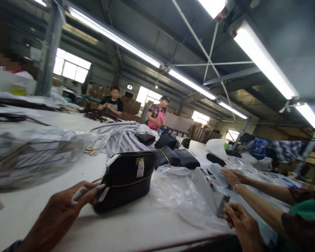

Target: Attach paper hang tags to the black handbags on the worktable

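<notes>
My left hand (65,206) is closed at the left side of a black handbag (128,175), thumb and fingers pinched by a white-wrapped piece there. The bag stands upright on the white table, with a gold zip line across its front, a gold clasp and a small wrapped tag. My right hand (243,222) has its fingers pinched together at the front end of a pale grey tape dispenser (204,185); whatever is between them is too small to make out. Crumpled clear plastic (175,189) lies between bag and dispenser.
More black bags (168,157) sit behind. Grey wrapped straps (120,138) and a plastic-covered stack (36,157) lie left. At right, a co-worker's hands (232,177) rest on plastic sheets, close to my right hand. Other people work across the table (120,231).
</notes>
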A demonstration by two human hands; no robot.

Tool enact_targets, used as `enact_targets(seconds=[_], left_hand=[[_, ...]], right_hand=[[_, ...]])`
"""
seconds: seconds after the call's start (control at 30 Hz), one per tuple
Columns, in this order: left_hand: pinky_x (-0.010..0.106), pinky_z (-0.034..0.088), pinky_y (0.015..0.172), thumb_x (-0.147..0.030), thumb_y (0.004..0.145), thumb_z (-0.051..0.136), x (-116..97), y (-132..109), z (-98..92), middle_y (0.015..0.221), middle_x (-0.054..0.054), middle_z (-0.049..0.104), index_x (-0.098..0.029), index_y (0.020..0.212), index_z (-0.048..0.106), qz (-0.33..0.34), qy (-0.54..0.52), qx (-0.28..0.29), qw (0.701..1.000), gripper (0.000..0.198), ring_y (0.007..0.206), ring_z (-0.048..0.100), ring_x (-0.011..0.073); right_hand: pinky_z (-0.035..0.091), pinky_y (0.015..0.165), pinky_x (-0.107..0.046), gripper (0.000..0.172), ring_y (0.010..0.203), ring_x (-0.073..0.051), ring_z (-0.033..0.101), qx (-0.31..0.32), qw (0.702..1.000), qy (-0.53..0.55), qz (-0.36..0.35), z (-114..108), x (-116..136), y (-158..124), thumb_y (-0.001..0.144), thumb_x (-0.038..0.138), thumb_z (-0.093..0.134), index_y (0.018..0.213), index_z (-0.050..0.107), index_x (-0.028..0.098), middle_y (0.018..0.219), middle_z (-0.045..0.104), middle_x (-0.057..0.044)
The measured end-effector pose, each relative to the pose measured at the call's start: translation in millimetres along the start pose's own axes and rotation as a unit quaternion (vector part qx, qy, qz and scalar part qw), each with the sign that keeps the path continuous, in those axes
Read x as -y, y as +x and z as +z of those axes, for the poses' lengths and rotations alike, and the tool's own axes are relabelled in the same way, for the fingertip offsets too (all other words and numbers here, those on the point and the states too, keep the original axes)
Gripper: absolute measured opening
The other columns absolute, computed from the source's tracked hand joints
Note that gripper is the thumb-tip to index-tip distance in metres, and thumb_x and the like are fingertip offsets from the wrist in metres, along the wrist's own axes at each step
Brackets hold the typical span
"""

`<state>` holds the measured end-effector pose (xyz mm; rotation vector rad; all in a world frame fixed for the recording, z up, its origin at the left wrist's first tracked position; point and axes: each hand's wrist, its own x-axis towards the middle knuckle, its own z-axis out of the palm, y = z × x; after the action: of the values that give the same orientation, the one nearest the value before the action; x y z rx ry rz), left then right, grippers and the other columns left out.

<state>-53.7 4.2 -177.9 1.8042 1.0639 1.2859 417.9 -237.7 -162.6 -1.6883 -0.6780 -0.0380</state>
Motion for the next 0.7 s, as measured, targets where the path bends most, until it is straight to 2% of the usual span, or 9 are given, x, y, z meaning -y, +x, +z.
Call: enact_targets(seconds=[0.03,0.1,0.2,0.3,0.37,0.43,0.53,0.7], left_hand=[[0.027,0.046,0.07,-0.064,0.079,0.061,-2.8,-3.3,0.8,0.076,0.0,0.072,-0.025,0.071,0.07,-0.009,-0.006,0.025,1.0,0.041,0.075,0.064,0.0227],[0.027,0.043,0.07,-0.059,0.085,0.056,-10.2,-9.6,3.4,0.076,0.0,0.071,-0.023,0.07,0.068,-0.013,-0.02,0.03,0.999,0.04,0.074,0.063,0.0213],[0.028,0.042,0.071,-0.049,0.087,0.054,-19.1,-14.4,6.9,0.072,0.001,0.07,-0.021,0.068,0.066,-0.013,-0.043,0.011,0.999,0.036,0.071,0.061,0.0198],[0.029,0.043,0.073,-0.041,0.088,0.054,-20.2,-14.0,8.2,0.074,0.002,0.072,-0.02,0.069,0.065,-0.005,-0.056,-0.003,0.998,0.031,0.073,0.063,0.0198],[0.029,0.044,0.072,-0.041,0.088,0.054,-18.1,-12.9,8.3,0.074,0.003,0.072,-0.019,0.068,0.064,0.002,-0.063,-0.007,0.998,0.031,0.072,0.064,0.0196],[0.028,0.044,0.069,-0.041,0.089,0.054,-16.1,-12.1,8.3,0.071,0.003,0.071,-0.019,0.07,0.064,0.005,-0.074,-0.004,0.997,0.031,0.069,0.063,0.0192],[0.027,0.043,0.064,-0.039,0.089,0.052,-16.1,-12.1,7.8,0.068,0.002,0.07,-0.02,0.075,0.063,0.001,-0.094,0.005,0.996,0.027,0.065,0.063,0.0187],[0.027,0.038,0.061,-0.031,0.09,0.048,-18.4,-12.3,6.7,0.068,0.002,0.067,-0.02,0.073,0.06,0.011,-0.046,-0.007,0.999,0.023,0.063,0.058,0.0176]], right_hand=[[0.041,0.042,-0.027,0.044,0.049,-0.016,0.053,0.05,0.998,0.023,0.002,16.0,14.4,-12.3,0.057,0.059,0.078,0.069,0.06,0.02,0.057,0.061,-0.003],[0.041,0.042,-0.026,0.045,0.049,-0.015,0.053,0.181,0.98,0.075,0.026,57.7,49.9,-45.5,0.057,0.057,0.083,0.068,0.061,0.019,0.057,0.061,-0.003],[0.037,0.042,-0.023,0.041,0.048,-0.012,0.051,0.364,0.915,0.156,0.076,128.6,110.3,-107.0,0.065,0.051,0.084,0.069,0.059,0.018,0.058,0.059,-0.001],[0.034,0.045,-0.02,0.04,0.049,-0.009,0.05,0.453,0.845,0.248,0.137,190.6,160.9,-158.8,0.071,0.045,0.083,0.071,0.054,0.018,0.061,0.057,0.002],[0.032,0.044,-0.018,0.039,0.05,-0.007,0.049,0.471,0.819,0.285,0.165,222.7,181.4,-179.6,0.07,0.043,0.084,0.073,0.055,0.018,0.063,0.058,0.002],[0.031,0.043,-0.017,0.039,0.049,-0.006,0.048,0.468,0.815,0.293,0.177,246.5,190.5,-190.7,0.067,0.042,0.086,0.072,0.057,0.016,0.064,0.06,0.001],[0.03,0.041,-0.017,0.038,0.048,-0.006,0.048,0.439,0.837,0.278,0.169,267.1,189.0,-198.7,0.065,0.043,0.086,0.072,0.06,0.015,0.064,0.064,-0.001],[0.032,0.039,-0.018,0.033,0.045,-0.007,0.049,0.354,0.892,0.254,0.12,282.6,180.0,-208.3,0.066,0.042,0.084,0.068,0.064,0.015,0.062,0.066,-0.003]])
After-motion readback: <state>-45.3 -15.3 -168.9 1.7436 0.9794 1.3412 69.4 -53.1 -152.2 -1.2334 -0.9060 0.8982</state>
